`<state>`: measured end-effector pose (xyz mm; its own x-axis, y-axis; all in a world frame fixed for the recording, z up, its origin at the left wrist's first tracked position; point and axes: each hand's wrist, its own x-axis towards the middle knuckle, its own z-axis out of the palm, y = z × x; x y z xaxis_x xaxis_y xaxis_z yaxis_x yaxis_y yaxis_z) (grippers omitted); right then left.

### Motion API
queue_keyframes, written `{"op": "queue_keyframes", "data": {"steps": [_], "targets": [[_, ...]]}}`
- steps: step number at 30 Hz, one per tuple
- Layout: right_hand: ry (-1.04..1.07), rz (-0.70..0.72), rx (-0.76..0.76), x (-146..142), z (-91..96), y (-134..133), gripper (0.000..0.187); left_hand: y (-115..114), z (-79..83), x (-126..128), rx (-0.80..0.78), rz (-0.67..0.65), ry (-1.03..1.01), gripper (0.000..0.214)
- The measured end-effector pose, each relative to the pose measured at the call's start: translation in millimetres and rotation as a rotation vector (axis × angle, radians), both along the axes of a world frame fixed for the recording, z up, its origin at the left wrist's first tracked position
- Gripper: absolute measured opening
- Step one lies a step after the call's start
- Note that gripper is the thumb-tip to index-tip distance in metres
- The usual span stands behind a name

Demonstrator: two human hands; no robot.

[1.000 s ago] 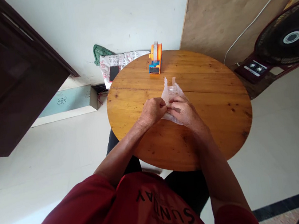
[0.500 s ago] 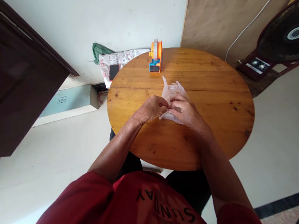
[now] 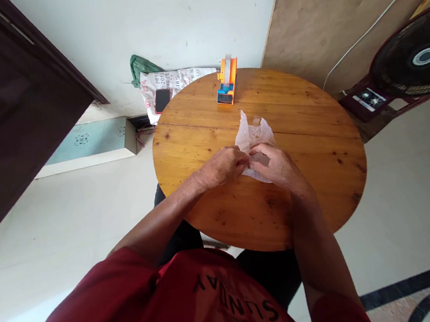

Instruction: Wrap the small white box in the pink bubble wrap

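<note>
A crumpled sheet of translucent whitish plastic wrap (image 3: 243, 135) lies on the round wooden table (image 3: 319, 168), folded loosely with its far corners standing up. A small clear strip sticks up at its far edge. My left hand (image 3: 225, 165) comes in from the left with its fingertips pinched together on the wrap's near left part. From the right, my right hand (image 3: 281, 165) curls thumb and fingers over the wrap, and its fingertips almost meet the left ones. Whether the wrap encloses anything is hidden by my hands.
An orange and blue tape dispenser (image 3: 230, 81) stands toward the table's back edge. Beyond the left back edge are a dark phone (image 3: 162, 100) on a printed white sack (image 3: 177, 76) and a green bag (image 3: 143, 69). A large black fan (image 3: 419, 57) is at right.
Both hands and the wrap appear slightly farther right and nearer me, partly because the view has shifted. The far part of the wrap stands more open. Both hands keep hold of it.
</note>
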<state>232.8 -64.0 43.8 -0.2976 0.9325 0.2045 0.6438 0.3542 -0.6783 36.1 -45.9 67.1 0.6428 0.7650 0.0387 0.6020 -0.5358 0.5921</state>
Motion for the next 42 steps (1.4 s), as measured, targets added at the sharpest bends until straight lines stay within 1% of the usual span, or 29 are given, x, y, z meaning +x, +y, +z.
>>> {"op": "queue_keyframes", "data": {"steps": [4,9,12,15,18,21,24,26,30,33,36,39,42], "targets": [[0.015,-0.035,-0.027,7,3.4,-1,0.019,-2,-8.0,-5,0.098,-0.059,0.004,0.028],[-0.001,-0.075,-0.085,18,5.0,-2,0.022,-1,-19.6,-14,0.224,-0.093,-0.079,0.028],[-0.026,-0.081,-0.147,23,4.8,-2,0.024,2,-29.9,-17,0.295,-0.142,-0.143,0.028],[-0.039,-0.091,-0.214,25,5.7,-3,0.025,6,-43.2,-18,0.304,-0.179,-0.241,0.029],[0.021,-0.076,-0.268,25,6.9,-4,0.025,8,-55.9,-17,0.306,-0.155,-0.316,0.030],[0.101,-0.077,-0.296,28,7.1,-4,0.027,8,-63.4,-16,0.318,-0.138,-0.342,0.029],[0.121,-0.116,-0.284,33,6.7,-5,0.027,10,-66.6,-14,0.352,-0.160,-0.377,0.028],[0.093,-0.138,-0.288,37,6.7,-7,0.024,12,-68.3,-14,0.367,-0.177,-0.408,0.028],[0.021,-0.178,-0.308,39,4.9,-13,0.018,15,-71.8,-13,0.338,-0.188,-0.434,0.027],[0.035,-0.223,-0.303,37,0.2,-19,0.020,14,-72.1,-13,0.305,-0.186,-0.416,0.028],[0.051,-0.269,-0.291,35,-2.9,-24,0.026,12,-70.9,-13,0.283,-0.174,-0.385,0.029],[0.040,-0.305,-0.232,32,2.2,-26,0.029,11,-70.4,-13,0.299,-0.170,-0.389,0.028],[-0.044,-0.287,-0.109,27,14.9,-17,0.028,11,-70.7,-12,0.313,-0.169,-0.406,0.028]]}}
